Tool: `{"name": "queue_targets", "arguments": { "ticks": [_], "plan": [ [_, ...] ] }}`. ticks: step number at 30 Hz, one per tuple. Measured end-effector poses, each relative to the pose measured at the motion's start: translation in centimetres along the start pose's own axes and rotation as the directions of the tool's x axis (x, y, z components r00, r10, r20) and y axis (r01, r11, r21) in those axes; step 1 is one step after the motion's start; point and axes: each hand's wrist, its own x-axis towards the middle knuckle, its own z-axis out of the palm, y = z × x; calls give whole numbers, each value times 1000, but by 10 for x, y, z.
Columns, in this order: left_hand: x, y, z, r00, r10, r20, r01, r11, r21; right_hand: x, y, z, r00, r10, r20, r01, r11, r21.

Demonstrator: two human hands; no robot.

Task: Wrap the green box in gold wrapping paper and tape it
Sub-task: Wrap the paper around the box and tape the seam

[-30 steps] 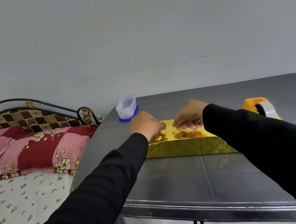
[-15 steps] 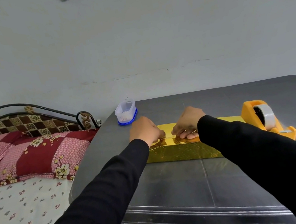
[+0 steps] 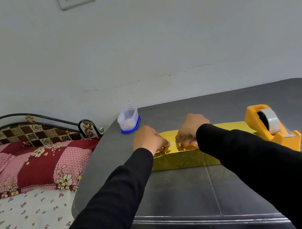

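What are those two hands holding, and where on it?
Both the left hand and right hand press fingertips on top of the gold-wrapped box, near its left end.

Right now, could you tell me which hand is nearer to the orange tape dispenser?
The right hand. It rests on the gold-wrapped box, just left of the tape dispenser; the left hand presses the box's far left end, farther away.

The gold paper hides the whole box, both hands' fingertips curl out of sight on top, the right sleeve covers the paper's right end, and the tub's insides look too small to tell.
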Motion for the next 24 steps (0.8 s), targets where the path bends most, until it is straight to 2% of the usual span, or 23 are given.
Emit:
{"name": "queue_targets", "arguments": {
  "ticks": [4, 8, 10, 13, 16, 18, 20, 24],
  "plan": [
    [1, -7, 0, 994, -97, 47, 103, 983, -154, -3, 3, -1, 997, -53, -63, 43, 988, -148],
    [-1, -12, -2, 978, -181, 104, 204, 928, -311, -4, 17, -4, 992, -64, -112, 49, 990, -133],
    [-2, -15, -2, 975, -191, 114, 218, 918, -330, -5, 21, 0, 981, -97, -168, 80, 991, -108],
    [-3, -22, 1, 982, -174, 71, 186, 955, -230, -9, 21, 6, 960, -168, -222, 154, 985, -79],
    [-1, -28, -1, 978, -50, -202, 13, 983, -181, -15, 23, 9, 963, -215, -164, 205, 976, -77],
    [-7, -23, -3, 952, 60, -301, -119, 977, -180, -22, 25, 10, 952, -265, -150, 254, 963, -89],
    [-9, -18, 0, 965, 104, -240, -150, 971, -183, -30, 28, 13, 939, -315, -140, 305, 948, -87],
    [-6, -17, 9, 993, 43, -114, -64, 979, -192, -45, 31, 22, 890, -426, -164, 388, 895, -221]
  ]
}}
